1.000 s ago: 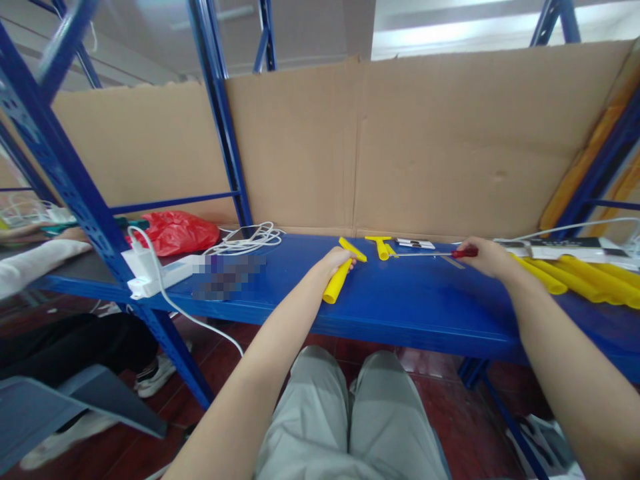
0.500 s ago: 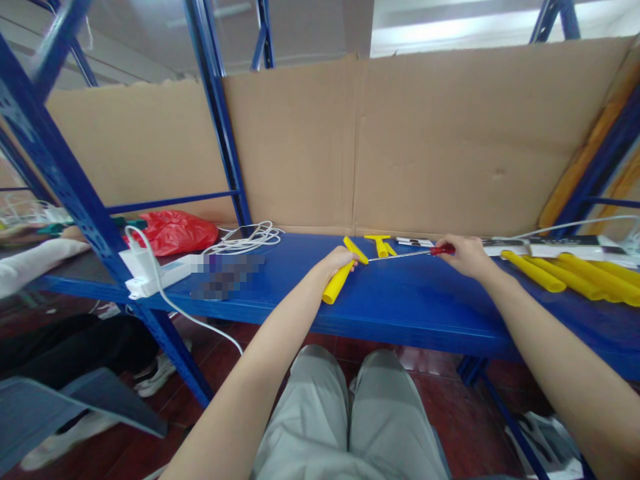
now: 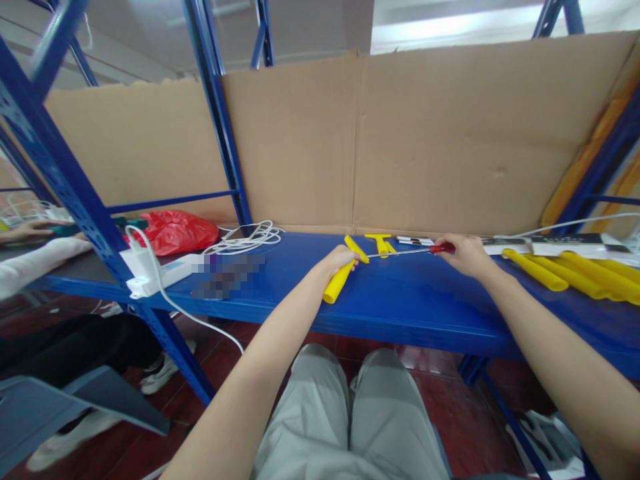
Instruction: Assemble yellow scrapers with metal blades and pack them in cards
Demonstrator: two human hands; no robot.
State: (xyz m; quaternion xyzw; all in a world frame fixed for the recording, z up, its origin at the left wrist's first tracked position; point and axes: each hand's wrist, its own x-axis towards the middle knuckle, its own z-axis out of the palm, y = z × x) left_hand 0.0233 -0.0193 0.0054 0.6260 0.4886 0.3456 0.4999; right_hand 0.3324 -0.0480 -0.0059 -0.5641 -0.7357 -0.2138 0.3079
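Note:
My left hand (image 3: 343,259) is closed around a yellow T-shaped handle (image 3: 338,285), whose crosspiece sticks out past my fingers. In my right hand (image 3: 463,253) I grip the red handle of a screwdriver (image 3: 410,252). Its long metal shaft points left, with the tip at the crosspiece; whether it touches a screw is too small to tell. Just behind the shaft lies a second yellow T-shaped piece (image 3: 379,241) on the blue shelf table (image 3: 400,300). Part of the held handle is hidden by my fingers.
Several yellow tubes (image 3: 537,270) lie at the right, in front of white-and-black boxes (image 3: 575,248). To the left are a white power strip (image 3: 170,272), coiled white cable (image 3: 255,235) and a red plastic bag (image 3: 175,232). A cardboard panel (image 3: 425,147) closes the back. Another person's sleeve (image 3: 47,260) shows far left.
My hands and the held handle stay nearly in place. The screwdriver's shaft and tip sit very slightly higher. At far left, the other person's hand has shifted.

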